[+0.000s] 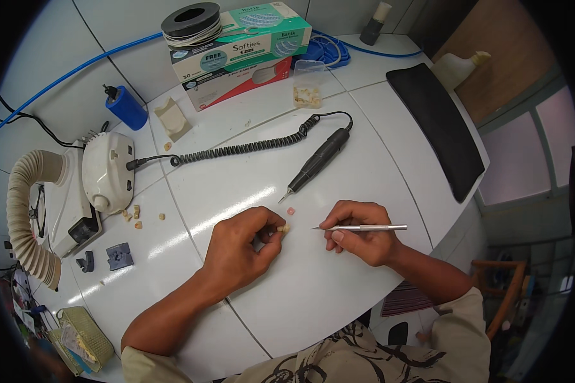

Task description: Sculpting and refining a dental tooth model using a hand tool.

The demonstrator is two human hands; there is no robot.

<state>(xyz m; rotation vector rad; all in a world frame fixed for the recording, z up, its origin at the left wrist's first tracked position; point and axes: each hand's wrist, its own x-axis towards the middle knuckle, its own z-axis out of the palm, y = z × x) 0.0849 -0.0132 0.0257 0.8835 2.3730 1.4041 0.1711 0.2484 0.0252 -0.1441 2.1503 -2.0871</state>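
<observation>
My left hand (239,247) pinches a small yellowish, tooth-like piece (285,228) between thumb and fingertips. A slim silver craft knife (384,227) lies in the grip of my right hand (364,237), its pointed tip toward the left hand. A short gap separates that tip from the piece. Just beyond my left fingertips sits a small pink bit (291,210) on the white tiled table (313,293). Farther back rests a black rotary handpiece (318,161), its thin bur aimed at the near left.
A coiled black cord (243,150) joins the handpiece to a white control box (108,172). Beside it stand a ribbed hose (29,217) and several loose yellowish bits (137,212). Stacked cartons (236,83), a small clear box (307,96) and a black pad (434,127) occupy the back.
</observation>
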